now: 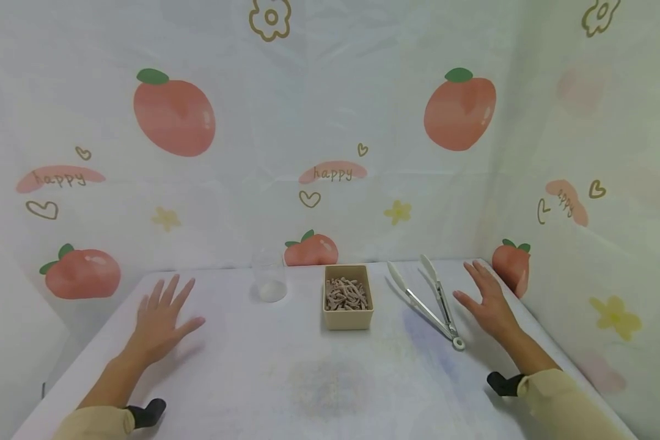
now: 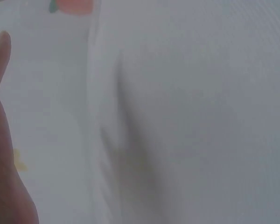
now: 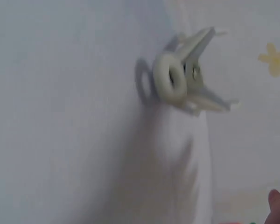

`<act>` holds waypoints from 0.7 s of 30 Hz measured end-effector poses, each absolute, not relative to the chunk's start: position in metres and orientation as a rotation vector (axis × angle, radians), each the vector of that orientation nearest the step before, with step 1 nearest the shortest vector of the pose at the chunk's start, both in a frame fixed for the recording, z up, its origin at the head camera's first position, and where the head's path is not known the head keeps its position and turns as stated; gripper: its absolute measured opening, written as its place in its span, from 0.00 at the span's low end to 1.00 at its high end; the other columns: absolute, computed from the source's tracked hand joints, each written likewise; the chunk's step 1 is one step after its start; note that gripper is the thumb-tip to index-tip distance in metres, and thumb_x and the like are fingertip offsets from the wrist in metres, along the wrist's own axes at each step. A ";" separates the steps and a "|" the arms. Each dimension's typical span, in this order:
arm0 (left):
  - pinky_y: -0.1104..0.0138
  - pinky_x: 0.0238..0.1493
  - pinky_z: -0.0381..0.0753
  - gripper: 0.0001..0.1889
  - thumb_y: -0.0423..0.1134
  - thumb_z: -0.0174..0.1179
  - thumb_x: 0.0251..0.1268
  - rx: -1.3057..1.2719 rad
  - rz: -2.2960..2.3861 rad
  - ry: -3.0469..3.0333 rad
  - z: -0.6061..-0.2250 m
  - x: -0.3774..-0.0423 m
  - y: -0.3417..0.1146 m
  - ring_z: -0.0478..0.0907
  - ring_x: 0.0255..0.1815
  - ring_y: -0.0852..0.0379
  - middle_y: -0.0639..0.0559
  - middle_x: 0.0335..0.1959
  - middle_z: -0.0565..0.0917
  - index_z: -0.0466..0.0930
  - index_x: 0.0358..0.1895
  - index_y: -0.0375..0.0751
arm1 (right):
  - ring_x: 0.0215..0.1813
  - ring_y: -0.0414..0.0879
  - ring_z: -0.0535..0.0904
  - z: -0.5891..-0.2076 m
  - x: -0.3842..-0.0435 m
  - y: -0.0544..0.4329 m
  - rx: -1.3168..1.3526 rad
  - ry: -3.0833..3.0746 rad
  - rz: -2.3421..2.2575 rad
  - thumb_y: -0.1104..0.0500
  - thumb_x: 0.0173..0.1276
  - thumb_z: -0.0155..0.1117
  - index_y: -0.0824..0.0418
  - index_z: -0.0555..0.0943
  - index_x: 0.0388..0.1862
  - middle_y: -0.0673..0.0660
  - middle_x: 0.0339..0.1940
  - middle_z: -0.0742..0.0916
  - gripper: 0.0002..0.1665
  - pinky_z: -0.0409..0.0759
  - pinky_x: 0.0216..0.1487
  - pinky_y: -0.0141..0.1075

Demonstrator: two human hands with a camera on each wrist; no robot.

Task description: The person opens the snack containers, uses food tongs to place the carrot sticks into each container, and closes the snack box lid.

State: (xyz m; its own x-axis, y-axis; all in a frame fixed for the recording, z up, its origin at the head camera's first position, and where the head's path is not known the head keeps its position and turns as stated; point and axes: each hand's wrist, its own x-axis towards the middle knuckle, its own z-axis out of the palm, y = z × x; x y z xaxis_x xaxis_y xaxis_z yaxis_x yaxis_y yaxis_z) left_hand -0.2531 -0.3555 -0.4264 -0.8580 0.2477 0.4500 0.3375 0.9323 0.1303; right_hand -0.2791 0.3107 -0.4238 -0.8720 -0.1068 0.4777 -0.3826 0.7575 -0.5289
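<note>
My left hand point(image 1: 158, 324) hovers with spread fingers over the left side of the white table, holding nothing; part of it shows in the left wrist view point(image 2: 7, 154). On the right, my right hand point(image 1: 491, 305) is also spread and holds nothing. Closest to it lies a pair of metal tongs point(image 1: 429, 308) with pale tips, arms apart; their ring end point(image 3: 170, 79) shows in the right wrist view. Mid-table stands a tan rectangular box point(image 1: 348, 319) with many thin brownish, twig-like pieces point(image 1: 346, 294) inside. Left of the box is a clear, see-through cup point(image 1: 271, 284).
White sheeting point(image 1: 308, 79) printed with peaches rises behind the table and along its sides. The white tabletop point(image 1: 231, 379) has a greyish stain point(image 1: 330, 385) near the front middle. Black bands point(image 1: 148, 414) sit at both wrists.
</note>
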 end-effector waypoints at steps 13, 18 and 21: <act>0.35 0.68 0.35 0.44 0.52 0.59 0.66 -0.449 -0.670 -2.561 -0.418 -0.260 -0.325 0.37 0.76 0.34 0.34 0.77 0.45 0.44 0.79 0.45 | 0.68 0.62 0.67 -0.415 -0.278 0.263 0.322 -2.390 1.466 0.54 0.77 0.52 0.62 0.56 0.77 0.66 0.75 0.63 0.34 0.66 0.64 0.56; 0.35 0.68 0.38 0.46 0.48 0.61 0.66 -0.443 -0.832 -2.526 -0.415 -0.262 -0.314 0.40 0.75 0.34 0.37 0.78 0.45 0.41 0.79 0.47 | 0.59 0.38 0.75 -0.414 -0.279 0.247 0.402 -2.279 1.649 0.59 0.77 0.51 0.66 0.56 0.76 0.68 0.74 0.63 0.32 0.74 0.56 0.28; 0.34 0.67 0.43 0.46 0.47 0.61 0.66 -0.387 -0.926 -2.520 -0.415 -0.262 -0.308 0.43 0.75 0.33 0.38 0.77 0.47 0.40 0.79 0.47 | 0.53 0.28 0.74 -0.415 -0.281 0.238 0.441 -2.244 1.688 0.59 0.77 0.51 0.66 0.57 0.75 0.70 0.72 0.65 0.32 0.75 0.49 0.23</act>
